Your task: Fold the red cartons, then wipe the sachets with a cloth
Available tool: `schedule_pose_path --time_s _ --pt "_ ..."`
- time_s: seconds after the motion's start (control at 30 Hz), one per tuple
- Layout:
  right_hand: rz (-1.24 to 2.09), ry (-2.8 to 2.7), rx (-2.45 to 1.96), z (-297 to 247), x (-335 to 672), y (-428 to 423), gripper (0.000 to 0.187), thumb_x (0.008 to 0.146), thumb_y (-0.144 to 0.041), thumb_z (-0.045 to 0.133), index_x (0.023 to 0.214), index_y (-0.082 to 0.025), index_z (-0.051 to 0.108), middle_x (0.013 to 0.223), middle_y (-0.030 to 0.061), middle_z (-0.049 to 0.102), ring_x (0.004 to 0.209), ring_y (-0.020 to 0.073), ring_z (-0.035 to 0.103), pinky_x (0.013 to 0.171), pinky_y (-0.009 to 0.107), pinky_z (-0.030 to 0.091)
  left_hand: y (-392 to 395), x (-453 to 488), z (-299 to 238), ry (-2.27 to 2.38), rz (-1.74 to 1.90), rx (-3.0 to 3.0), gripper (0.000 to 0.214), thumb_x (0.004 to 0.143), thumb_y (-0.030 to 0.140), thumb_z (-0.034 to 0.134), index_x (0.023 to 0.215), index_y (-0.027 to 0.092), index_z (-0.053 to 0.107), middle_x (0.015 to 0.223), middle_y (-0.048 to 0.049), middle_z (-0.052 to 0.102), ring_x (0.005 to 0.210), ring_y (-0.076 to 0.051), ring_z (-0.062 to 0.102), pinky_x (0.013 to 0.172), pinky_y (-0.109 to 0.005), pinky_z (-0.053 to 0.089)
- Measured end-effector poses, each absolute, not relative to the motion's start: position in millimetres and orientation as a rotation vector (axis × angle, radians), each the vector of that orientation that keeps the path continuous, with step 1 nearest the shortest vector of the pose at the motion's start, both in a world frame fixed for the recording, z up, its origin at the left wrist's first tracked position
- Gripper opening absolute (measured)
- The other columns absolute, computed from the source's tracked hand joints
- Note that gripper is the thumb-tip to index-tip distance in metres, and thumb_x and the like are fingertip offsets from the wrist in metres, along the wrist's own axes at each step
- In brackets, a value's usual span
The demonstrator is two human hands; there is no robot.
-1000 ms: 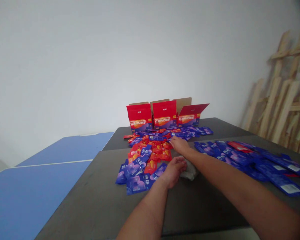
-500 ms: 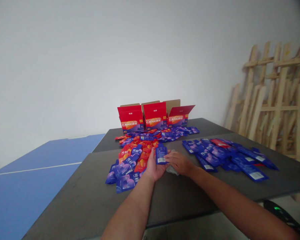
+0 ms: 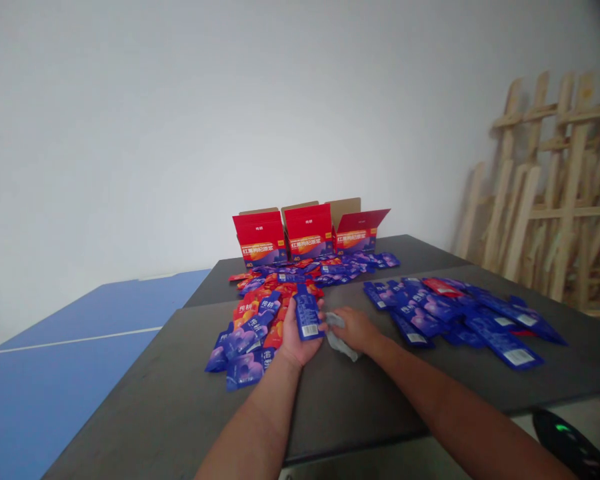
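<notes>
A blue pouch (image 3: 307, 313) with a white barcode label lies back side up in my left hand (image 3: 296, 343), whose fingers curl round its edges. Just to the right, my right hand (image 3: 356, 328) pinches a crumpled pale grey cloth (image 3: 339, 340), a little apart from the pouch. Under and left of my left hand is a heap of red and blue-purple pouches (image 3: 250, 333). Right of my right hand lies another pile of mostly blue pouches (image 3: 435, 310), with a red pouch (image 3: 443, 287) on top.
Three open red cartons (image 3: 307, 240) stand at the back of the dark table (image 3: 360, 413), with more pouches (image 3: 340, 267) spread before them. A blue table-tennis table (image 3: 80, 347) is at the left. Wooden frames (image 3: 555, 200) lean on the wall at the right.
My left hand has moved slightly left and toward me with the blue pouch. The right hand has come away from the pouch, and more of the cloth in it shows.
</notes>
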State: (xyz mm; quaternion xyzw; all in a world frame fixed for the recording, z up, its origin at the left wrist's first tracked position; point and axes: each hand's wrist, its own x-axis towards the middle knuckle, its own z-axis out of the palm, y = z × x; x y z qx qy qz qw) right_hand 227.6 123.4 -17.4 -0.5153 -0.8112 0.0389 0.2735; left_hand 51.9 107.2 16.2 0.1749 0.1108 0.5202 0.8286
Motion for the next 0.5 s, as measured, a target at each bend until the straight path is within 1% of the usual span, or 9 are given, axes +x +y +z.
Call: schedule_pose_path --time_s 0.03,0.1,0.2,0.27,0.33,0.43,0.5 --pt "0.093 -2.143 -1.378 -14 229 122 0.017 0.085 -0.033 0.058 0.092 -0.02 0.066 0.087 0.006 0.065 0.084 0.0197 0.062 0.075 0.031 0.046 108 51 16 0.235 1.106 0.373 0.048 0.087 0.055 0.053 0.109 0.013 0.063 0.104 -0.0114 0.067 0.069 -0.016 0.059 0.051 -0.026 0.044" --pt "0.016 -2.026 -1.295 -9 233 119 0.013 0.085 -0.026 0.056 0.089 -0.019 0.065 0.085 0.0064 0.064 0.081 0.0193 0.061 0.074 0.031 0.046 109 50 16 0.245 1.122 0.367 0.05 0.088 0.054 0.052 0.112 0.012 0.063 0.105 -0.012 0.067 0.071 -0.016 0.061 0.053 -0.026 0.046" --pt "-0.159 -1.93 -1.001 -4 238 111 0.018 0.087 -0.027 0.054 0.097 -0.018 0.066 0.085 0.0073 0.064 0.082 0.0199 0.059 0.076 0.033 0.047 111 49 15 0.267 1.159 0.357 0.049 0.09 0.051 0.05 0.117 0.012 0.062 0.107 -0.0121 0.068 0.082 -0.019 0.064 0.063 -0.029 0.051" --pt "-0.271 -2.024 -0.791 -4 238 106 0.02 0.087 -0.029 0.055 0.1 -0.02 0.067 0.084 0.0066 0.063 0.081 0.0198 0.057 0.075 0.034 0.046 112 49 15 0.286 1.16 0.36 0.048 0.09 0.05 0.05 0.119 0.013 0.061 0.108 -0.0119 0.068 0.09 -0.021 0.066 0.073 -0.032 0.053" --pt "-0.362 -2.174 -0.645 -5 234 102 0.02 0.086 -0.03 0.058 0.101 -0.023 0.069 0.082 0.0058 0.061 0.078 0.0196 0.054 0.073 0.034 0.044 110 50 15 0.305 1.101 0.381 0.051 0.089 0.052 0.051 0.121 0.013 0.06 0.109 -0.0124 0.068 0.094 -0.023 0.066 0.08 -0.035 0.052" --pt "-0.419 -2.281 -0.623 -8 229 101 0.022 0.083 -0.031 0.061 0.101 -0.025 0.07 0.083 0.006 0.06 0.079 0.02 0.052 0.073 0.034 0.041 107 53 15 0.318 0.971 0.447 0.054 0.088 0.055 0.052 0.123 0.015 0.059 0.109 -0.0129 0.068 0.097 -0.026 0.066 0.085 -0.038 0.051" --pt "-0.417 -2.272 -0.706 -8 228 102 0.022 0.082 -0.03 0.061 0.101 -0.024 0.071 0.084 0.0062 0.061 0.081 0.0205 0.053 0.074 0.034 0.041 104 56 15 0.321 0.938 0.497 0.052 0.088 0.053 0.052 0.123 0.015 0.06 0.108 -0.0124 0.069 0.098 -0.026 0.066 0.087 -0.038 0.049"
